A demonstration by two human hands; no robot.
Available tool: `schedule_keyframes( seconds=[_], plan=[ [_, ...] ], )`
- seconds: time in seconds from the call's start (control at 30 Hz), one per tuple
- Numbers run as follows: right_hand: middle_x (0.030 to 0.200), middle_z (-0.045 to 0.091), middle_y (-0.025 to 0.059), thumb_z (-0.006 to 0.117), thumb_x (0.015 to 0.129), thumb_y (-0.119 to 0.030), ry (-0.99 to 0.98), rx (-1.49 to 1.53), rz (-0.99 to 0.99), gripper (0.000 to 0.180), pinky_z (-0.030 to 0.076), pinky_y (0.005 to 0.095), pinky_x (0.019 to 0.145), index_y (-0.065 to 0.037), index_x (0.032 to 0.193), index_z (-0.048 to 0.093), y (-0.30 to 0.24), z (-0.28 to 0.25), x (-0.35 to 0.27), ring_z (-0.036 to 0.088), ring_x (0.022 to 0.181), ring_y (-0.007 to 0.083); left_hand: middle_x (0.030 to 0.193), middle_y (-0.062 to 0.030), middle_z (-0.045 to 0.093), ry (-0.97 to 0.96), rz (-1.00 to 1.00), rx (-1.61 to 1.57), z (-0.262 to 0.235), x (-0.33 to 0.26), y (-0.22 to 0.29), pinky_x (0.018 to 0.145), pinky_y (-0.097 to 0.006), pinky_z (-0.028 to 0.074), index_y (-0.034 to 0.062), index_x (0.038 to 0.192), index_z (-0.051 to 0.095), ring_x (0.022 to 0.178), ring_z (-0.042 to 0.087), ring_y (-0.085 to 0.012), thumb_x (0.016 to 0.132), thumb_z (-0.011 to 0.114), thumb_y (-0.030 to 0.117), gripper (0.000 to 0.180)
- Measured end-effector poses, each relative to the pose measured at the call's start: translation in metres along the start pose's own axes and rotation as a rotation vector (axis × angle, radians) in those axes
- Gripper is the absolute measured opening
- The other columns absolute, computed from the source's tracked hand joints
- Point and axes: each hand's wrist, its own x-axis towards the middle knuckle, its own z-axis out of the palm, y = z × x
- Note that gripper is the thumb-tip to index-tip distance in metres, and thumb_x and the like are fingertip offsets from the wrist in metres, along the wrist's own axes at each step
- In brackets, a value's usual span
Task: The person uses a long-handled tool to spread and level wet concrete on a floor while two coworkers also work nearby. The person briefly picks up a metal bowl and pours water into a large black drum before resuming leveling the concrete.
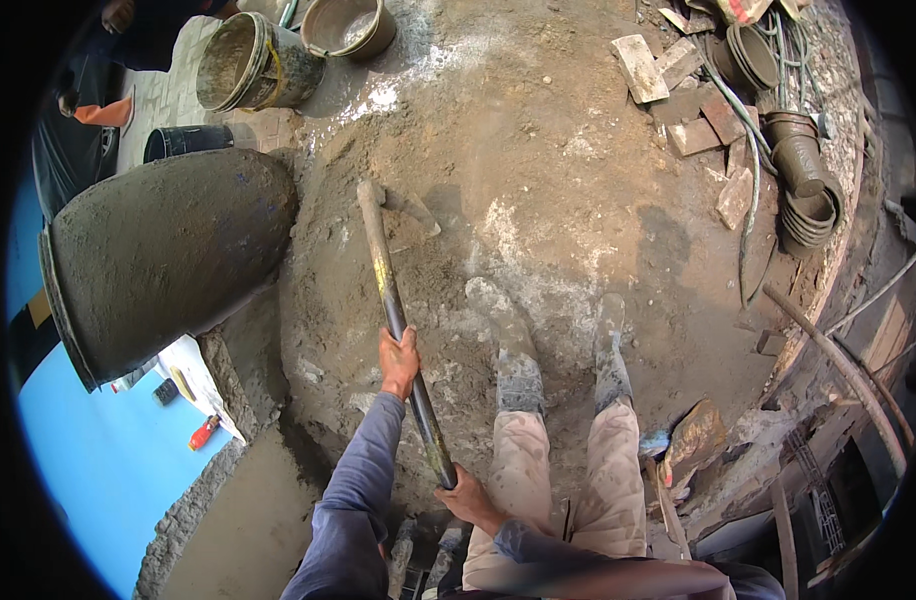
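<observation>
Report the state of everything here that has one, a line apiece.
Long-handled hoe: held in both hands, blade end away from the person
Left grip: closed around the mid-handle
Right grip: closed near the handle's end
Large dark drum: coated with grey-brown muck
Black buckets at right: nested, muddy
Bricks: loosely heaped
Hose: lying in a loose curve
Boots: mud-caked
Trousers: stained

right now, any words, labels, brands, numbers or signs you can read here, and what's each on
No text is clear enough to read.
Large mud-coated grey drum: faint blue marks, no readable lettering.
Pale, crumpled, red-patched sheet-like item: cut off, unreadable.
Long dark tool handle, gripped by left hand and right hand: worn yellow patches, nothing legible.
</observation>
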Motion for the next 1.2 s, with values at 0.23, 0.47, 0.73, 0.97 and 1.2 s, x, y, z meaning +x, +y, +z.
schedule_keyframes(
  seconds=[0.23, 0.47, 0.73, 0.97, 1.2],
  plan=[
    [0.086, 0.066, 0.0176, 0.071, 0.082, -0.024, 0.004, 0.036, -0.185, 0.039, 0.052, 0.0409, 0.074, 0.000, 0.111, 0.063, -0.118, -0.038, 0.294, 0.066, 0.079, 0.0269, 0.087, -0.0236, 0.066, 0.252, 0.292, 0.123, -0.017, 0.261, 0.126, 0.072, -0.047, 0.052, -0.0015, 0.107, 0.049, 0.079, 0.069, -0.0384, 0.099, 0.062, 0.037, 0.041],
    [0.084, 0.063, 0.0125, 0.070, 0.084, -0.020, -0.043, 0.067, -0.110, 0.035, 0.051, 0.0392, 0.071, -0.001, 0.112, 0.060, -0.147, 0.024, 0.330, 0.061, 0.077, 0.0224, 0.092, -0.0267, 0.069, 0.197, 0.153, 0.264, -0.063, 0.330, 0.111, 0.064, -0.046, 0.057, -0.0050, 0.114, 0.048, 0.071, 0.072, -0.0355, 0.099, 0.063, 0.038, 0.048],
    [0.071, 0.054, 0.0023, 0.070, 0.088, -0.018, -0.109, 0.162, 0.218, 0.030, 0.044, 0.0311, 0.048, -0.002, 0.109, 0.055, -0.092, 0.016, 0.126, 0.054, 0.055, 0.0104, 0.103, -0.0354, 0.067, 0.147, 0.003, 0.385, -0.036, 0.157, 0.010, 0.090, -0.053, 0.053, -0.0076, 0.116, 0.049, 0.100, 0.067, -0.0505, 0.096, 0.064, 0.028, 0.043],
    [0.066, 0.052, 0.0011, 0.066, 0.089, -0.010, -0.183, 0.256, 0.432, 0.020, 0.047, 0.0307, 0.044, -0.006, 0.094, 0.048, -0.119, 0.014, 0.026, 0.054, 0.051, 0.0103, 0.081, -0.0173, 0.066, -0.167, -0.407, 0.010, -0.028, 0.090, -0.042, 0.047, -0.038, 0.053, -0.0089, 0.115, 0.055, 0.059, 0.066, -0.0227, 0.099, 0.059, 0.025, 0.037],
    [0.067, 0.055, 0.0030, 0.063, 0.089, -0.007, -0.297, 0.173, 0.471, 0.014, 0.051, 0.0320, 0.048, -0.002, 0.091, 0.049, -0.204, 0.092, -0.033, 0.057, 0.053, 0.0139, 0.070, -0.0030, 0.057, -0.322, -0.486, -0.481, -0.130, 0.045, -0.049, 0.052, -0.033, 0.051, 0.0009, 0.100, 0.058, 0.055, 0.054, -0.0145, 0.101, 0.061, 0.031, 0.030]
  ],
)
